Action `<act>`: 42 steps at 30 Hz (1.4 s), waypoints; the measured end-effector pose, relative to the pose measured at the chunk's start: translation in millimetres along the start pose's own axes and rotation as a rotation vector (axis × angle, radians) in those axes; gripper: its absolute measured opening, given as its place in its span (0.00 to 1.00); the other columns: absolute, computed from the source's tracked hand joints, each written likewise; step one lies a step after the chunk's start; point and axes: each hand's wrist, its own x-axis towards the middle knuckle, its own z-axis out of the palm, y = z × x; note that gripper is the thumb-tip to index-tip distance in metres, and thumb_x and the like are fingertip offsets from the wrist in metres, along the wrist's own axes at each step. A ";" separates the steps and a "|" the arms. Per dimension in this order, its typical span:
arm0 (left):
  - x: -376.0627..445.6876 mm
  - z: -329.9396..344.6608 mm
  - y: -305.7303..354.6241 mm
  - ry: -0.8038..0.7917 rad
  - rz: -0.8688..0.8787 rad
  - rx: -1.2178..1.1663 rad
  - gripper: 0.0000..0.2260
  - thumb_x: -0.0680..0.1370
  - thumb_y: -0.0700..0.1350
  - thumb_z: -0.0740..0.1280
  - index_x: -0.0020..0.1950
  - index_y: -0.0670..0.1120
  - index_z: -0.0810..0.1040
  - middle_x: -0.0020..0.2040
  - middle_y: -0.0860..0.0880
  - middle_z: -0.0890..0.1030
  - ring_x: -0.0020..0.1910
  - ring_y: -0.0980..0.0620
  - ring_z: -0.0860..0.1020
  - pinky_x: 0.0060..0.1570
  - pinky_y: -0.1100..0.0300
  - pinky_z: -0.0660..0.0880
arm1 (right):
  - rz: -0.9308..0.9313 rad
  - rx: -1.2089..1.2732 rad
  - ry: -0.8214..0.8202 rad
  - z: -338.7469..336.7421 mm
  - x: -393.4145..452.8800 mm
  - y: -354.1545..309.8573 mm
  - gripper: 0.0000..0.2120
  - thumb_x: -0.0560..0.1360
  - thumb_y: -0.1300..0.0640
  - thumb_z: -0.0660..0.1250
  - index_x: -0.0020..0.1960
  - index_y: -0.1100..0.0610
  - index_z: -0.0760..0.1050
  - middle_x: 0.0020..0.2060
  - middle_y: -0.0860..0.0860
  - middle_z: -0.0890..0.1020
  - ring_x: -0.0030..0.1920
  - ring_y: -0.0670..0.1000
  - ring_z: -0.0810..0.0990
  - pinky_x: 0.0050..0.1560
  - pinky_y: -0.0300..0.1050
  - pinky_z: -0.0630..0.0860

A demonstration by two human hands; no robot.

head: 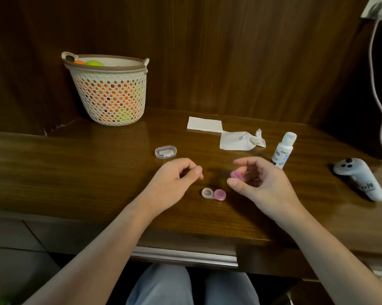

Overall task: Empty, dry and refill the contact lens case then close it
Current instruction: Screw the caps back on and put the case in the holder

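Note:
The contact lens case lies on the wooden table between my hands. Its left well stands uncovered and its right well carries a pink cap. My right hand hovers just right of the case and pinches a second pink cap between thumb and fingers. My left hand floats left of the case with fingers loosely curled and nothing in it. A small white solution bottle stands upright behind my right hand. A crumpled white tissue lies behind the bottle's left side.
A folded white tissue lies further back. A small clear plastic box sits behind my left hand. A perforated basket of coloured balls stands at back left. A grey controller lies at the right. A cable hangs at far right.

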 end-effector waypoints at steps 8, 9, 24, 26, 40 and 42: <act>-0.4 -3.4 -0.6 0.000 0.031 -0.028 0.11 0.84 0.39 0.65 0.49 0.53 0.83 0.47 0.58 0.83 0.52 0.63 0.80 0.51 0.69 0.73 | 0.003 0.012 -0.075 -2.0 0.7 -4.7 0.10 0.75 0.52 0.79 0.53 0.39 0.86 0.49 0.35 0.85 0.51 0.38 0.81 0.53 0.45 0.81; -0.3 -3.0 -0.5 0.008 0.026 -0.027 0.10 0.84 0.40 0.66 0.48 0.53 0.83 0.47 0.58 0.83 0.52 0.63 0.80 0.50 0.69 0.73 | 0.000 0.015 -0.085 -1.3 0.8 -6.0 0.10 0.75 0.52 0.80 0.53 0.39 0.86 0.49 0.35 0.86 0.51 0.39 0.82 0.52 0.46 0.81; 2.3 -0.3 -2.7 0.013 -0.005 0.048 0.16 0.80 0.37 0.71 0.59 0.57 0.78 0.46 0.60 0.86 0.50 0.64 0.83 0.55 0.66 0.79 | -0.185 -0.224 -0.204 12.4 3.0 -26.9 0.13 0.74 0.46 0.79 0.55 0.34 0.83 0.50 0.31 0.85 0.54 0.36 0.82 0.50 0.38 0.80; 2.5 -0.2 -1.3 0.003 -0.021 0.060 0.18 0.80 0.34 0.69 0.60 0.58 0.77 0.46 0.63 0.86 0.52 0.64 0.83 0.66 0.55 0.78 | -0.215 -0.299 -0.222 16.4 5.3 -28.1 0.11 0.72 0.42 0.80 0.53 0.35 0.83 0.52 0.27 0.82 0.56 0.33 0.79 0.49 0.35 0.75; 4.1 -2.2 -2.4 -0.027 -0.042 0.056 0.23 0.80 0.34 0.67 0.60 0.64 0.74 0.48 0.66 0.86 0.56 0.65 0.81 0.77 0.40 0.64 | -0.217 -0.339 -0.295 26.7 10.8 -13.2 0.09 0.73 0.36 0.77 0.53 0.34 0.86 0.52 0.27 0.83 0.58 0.32 0.76 0.52 0.36 0.73; 4.6 -2.6 -2.5 -0.032 -0.047 0.052 0.23 0.80 0.34 0.67 0.59 0.64 0.74 0.48 0.66 0.86 0.56 0.65 0.81 0.78 0.40 0.63 | -0.218 -0.346 -0.297 26.5 10.7 -13.3 0.10 0.73 0.36 0.77 0.53 0.34 0.86 0.51 0.28 0.84 0.58 0.32 0.76 0.52 0.36 0.73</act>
